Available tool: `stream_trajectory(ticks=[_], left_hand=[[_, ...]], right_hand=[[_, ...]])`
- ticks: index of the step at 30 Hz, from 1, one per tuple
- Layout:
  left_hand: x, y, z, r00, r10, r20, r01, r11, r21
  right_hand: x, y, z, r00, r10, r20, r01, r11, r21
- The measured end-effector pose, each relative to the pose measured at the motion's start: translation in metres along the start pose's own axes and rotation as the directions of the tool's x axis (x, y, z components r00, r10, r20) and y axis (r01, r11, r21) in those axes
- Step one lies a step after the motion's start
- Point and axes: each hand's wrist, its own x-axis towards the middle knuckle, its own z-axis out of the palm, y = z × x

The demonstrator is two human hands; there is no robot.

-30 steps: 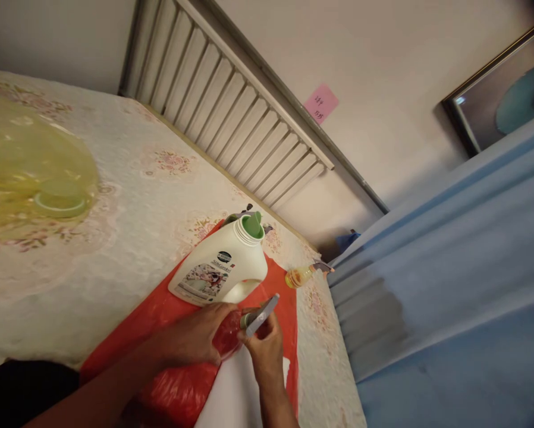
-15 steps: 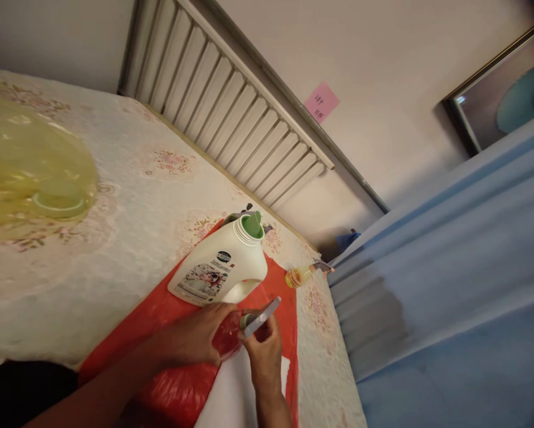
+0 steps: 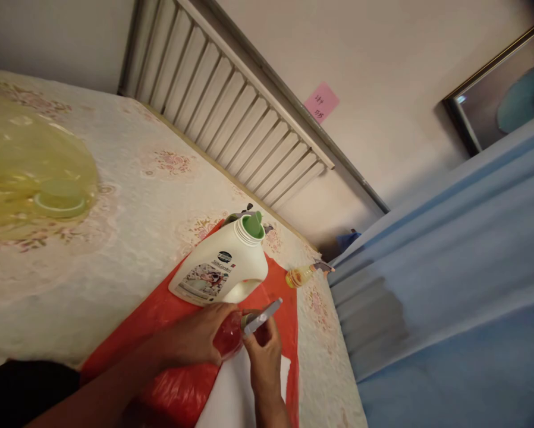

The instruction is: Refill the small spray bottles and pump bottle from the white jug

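Red bottle (image 3: 228,337) is lying low at the near end of the bed (image 3: 128,196), on the red plastic sheet (image 3: 178,380), and both hands are working at it. From the head view, the left hand (image 3: 195,340) is wrapping its grip around the bottle's body, clenched on it. The right hand (image 3: 263,355) is pinching the grey spray head (image 3: 261,317) at the bottle's neck, its grip closed on that part. A white detergent jug (image 3: 220,268) with a green spout is standing just beyond the hands, on the same sheet. A small amber bottle (image 3: 299,276) is lying near the bed's far edge. White paper (image 3: 231,392) is showing under the right wrist.
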Motion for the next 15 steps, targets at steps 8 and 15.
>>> stream_trajectory(ticks=[8,15], left_hand=[[0.000,-0.002,0.003,1.000,-0.001,-0.017,0.001,1.000,-0.023],[0.003,-0.007,0.004,1.000,0.026,-0.003,-0.026,1.000,-0.004]], right_hand=[[-0.001,0.007,-0.008,0.998,-0.010,0.060,0.008,0.999,0.038],[-0.006,0.012,-0.003,0.999,-0.038,0.023,0.040,0.992,-0.117]])
